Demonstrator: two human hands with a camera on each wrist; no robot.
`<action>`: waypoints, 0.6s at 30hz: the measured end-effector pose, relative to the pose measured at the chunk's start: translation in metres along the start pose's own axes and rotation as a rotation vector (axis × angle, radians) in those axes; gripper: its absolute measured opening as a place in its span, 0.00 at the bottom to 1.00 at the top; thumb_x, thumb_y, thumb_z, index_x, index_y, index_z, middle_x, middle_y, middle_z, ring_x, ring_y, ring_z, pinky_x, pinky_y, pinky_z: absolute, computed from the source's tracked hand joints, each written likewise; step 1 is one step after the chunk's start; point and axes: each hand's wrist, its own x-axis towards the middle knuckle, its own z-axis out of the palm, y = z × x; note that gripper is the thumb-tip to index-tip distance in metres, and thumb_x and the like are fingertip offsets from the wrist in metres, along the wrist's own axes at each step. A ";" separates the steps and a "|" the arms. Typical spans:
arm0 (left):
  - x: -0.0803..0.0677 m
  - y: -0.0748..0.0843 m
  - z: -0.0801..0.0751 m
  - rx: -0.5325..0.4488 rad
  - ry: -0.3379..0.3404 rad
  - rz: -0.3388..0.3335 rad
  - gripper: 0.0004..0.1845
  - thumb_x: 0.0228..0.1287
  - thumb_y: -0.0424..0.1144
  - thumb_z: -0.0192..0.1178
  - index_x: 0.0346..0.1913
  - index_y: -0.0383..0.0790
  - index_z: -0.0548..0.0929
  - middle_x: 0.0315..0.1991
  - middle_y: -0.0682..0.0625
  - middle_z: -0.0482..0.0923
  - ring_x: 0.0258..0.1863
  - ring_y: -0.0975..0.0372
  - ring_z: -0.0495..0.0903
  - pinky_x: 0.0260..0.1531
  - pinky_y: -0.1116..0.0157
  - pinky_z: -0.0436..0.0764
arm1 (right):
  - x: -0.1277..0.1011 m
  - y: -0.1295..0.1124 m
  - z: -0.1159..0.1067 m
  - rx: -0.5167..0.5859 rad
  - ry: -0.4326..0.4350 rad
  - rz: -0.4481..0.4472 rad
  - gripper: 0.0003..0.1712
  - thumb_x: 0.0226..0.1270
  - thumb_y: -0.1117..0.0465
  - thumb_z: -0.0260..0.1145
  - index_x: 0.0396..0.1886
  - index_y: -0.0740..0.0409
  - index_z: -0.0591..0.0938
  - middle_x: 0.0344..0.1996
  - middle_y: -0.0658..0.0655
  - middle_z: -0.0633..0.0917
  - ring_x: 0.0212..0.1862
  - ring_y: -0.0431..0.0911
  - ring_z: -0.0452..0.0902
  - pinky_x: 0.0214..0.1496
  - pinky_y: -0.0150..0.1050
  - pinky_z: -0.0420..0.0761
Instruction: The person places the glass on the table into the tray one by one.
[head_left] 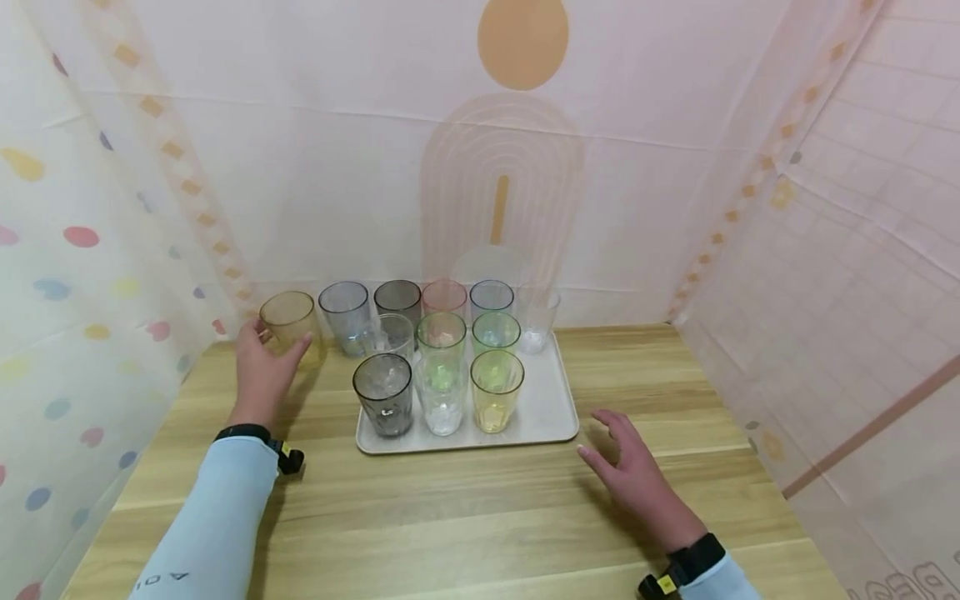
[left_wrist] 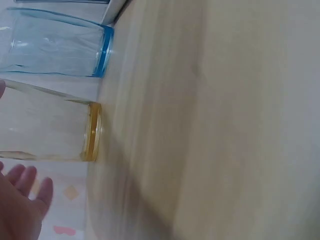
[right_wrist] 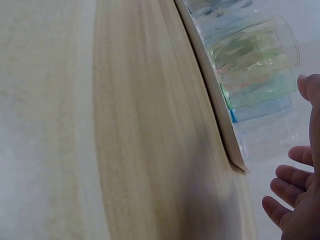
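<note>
Right hand [head_left: 633, 471]: lower right of the head view, fingers spread and relaxed, holding nothing, hovering low over the worktop [head_left: 450, 517] just beside the near right corner of the tray [head_left: 551, 417]. The right wrist view shows the same straight fingers [right_wrist: 287, 177] near that corner.

Left hand [head_left: 262, 371]: left of centre, fingers loosely open around the amber tumbler [head_left: 288, 327], thumb side near its rim; a firm grip is not shown. In the left wrist view the fingertips [left_wrist: 27, 182] lie apart from the glass wall.

Amber tumbler: upright on the bare worktop, off the tray, at its far left, just beside a blue-grey tumbler [head_left: 347, 317] that also seems to stand off the tray's edge.

Handling note, as a judgement: close the fingers round the lower half of the amber tumbler and lift straight up, since the blue-grey neighbour stands close and could be knocked.

Count: tray, one. Tumblers, about twelve visible: amber one; near row three, namely smoke-grey [head_left: 383, 393], clear [head_left: 442, 400], yellow-green [head_left: 497, 388]; the rest behind, overlapping, so the count is uncertain.
</note>
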 end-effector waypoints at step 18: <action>-0.023 0.011 -0.009 -0.076 -0.002 -0.030 0.54 0.70 0.60 0.75 0.86 0.42 0.58 0.82 0.41 0.63 0.82 0.46 0.63 0.79 0.43 0.70 | -0.003 0.005 -0.001 0.012 0.020 -0.050 0.37 0.81 0.51 0.73 0.79 0.63 0.73 0.73 0.63 0.76 0.75 0.66 0.72 0.75 0.71 0.74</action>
